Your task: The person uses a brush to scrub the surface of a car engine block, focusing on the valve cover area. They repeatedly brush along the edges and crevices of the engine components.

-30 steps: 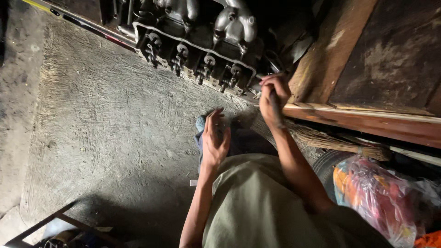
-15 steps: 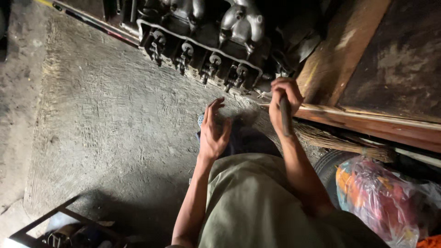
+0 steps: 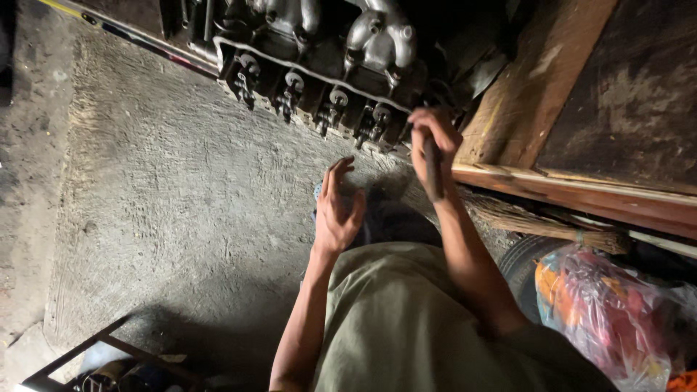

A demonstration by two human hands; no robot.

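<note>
A greasy metal engine cylinder head (image 3: 319, 80) with several valve springs lies on the concrete floor at the top of the view. My right hand (image 3: 433, 138) is closed round a dark, slim tool handle (image 3: 433, 174) right at the engine part's near end. My left hand (image 3: 337, 207) hovers open, fingers spread, over the floor just below the engine part, holding nothing. A bluish object under it is mostly hidden by the hand.
A wooden frame with a dark panel (image 3: 581, 109) stands at the right. A straw broom (image 3: 544, 221) lies below it, beside a tyre (image 3: 519, 265) and a colourful plastic bag (image 3: 610, 312). A metal rack (image 3: 109, 359) is at the bottom left.
My right hand has lifted from the wooden frame's edge toward the engine part, gripping the tool. My left hand has opened and risen a little. The view has shifted slightly.
</note>
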